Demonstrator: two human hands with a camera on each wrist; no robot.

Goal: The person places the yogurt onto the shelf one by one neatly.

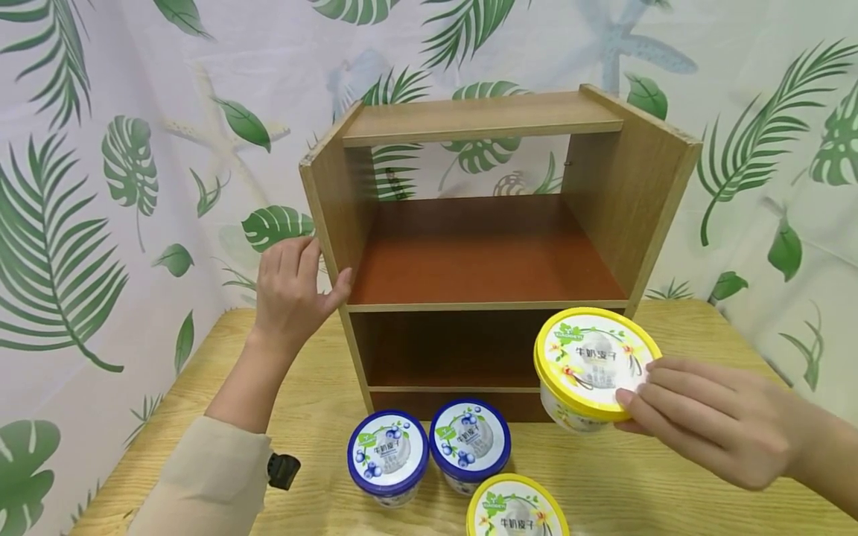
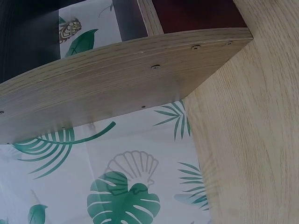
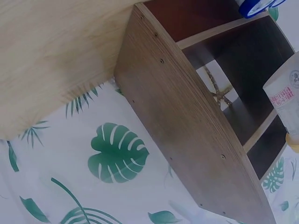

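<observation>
My right hand (image 1: 727, 424) pinches the rim of a tub with a yellow lid (image 1: 596, 357), held tilted before the shelf's lower right part. The right wrist view shows this tub's white side (image 3: 286, 93) at the right edge, but not the hand. Beside the left side panel of the wooden shelf (image 1: 325, 216), my left hand (image 1: 288, 294) has its thumb across the front edge and its fingers at the outer side. Two blue-lidded tubs (image 1: 389, 452) (image 1: 471, 439) stand before the shelf, with another yellow-lidded tub (image 1: 516, 514) nearer, cut off by the frame.
The shelf has a large upper compartment with a reddish-brown board (image 1: 489, 253) and a lower compartment (image 1: 442, 346). It stands on a light wooden table (image 1: 295, 447). A leaf-patterned cloth (image 1: 174, 171) hangs behind and at the sides.
</observation>
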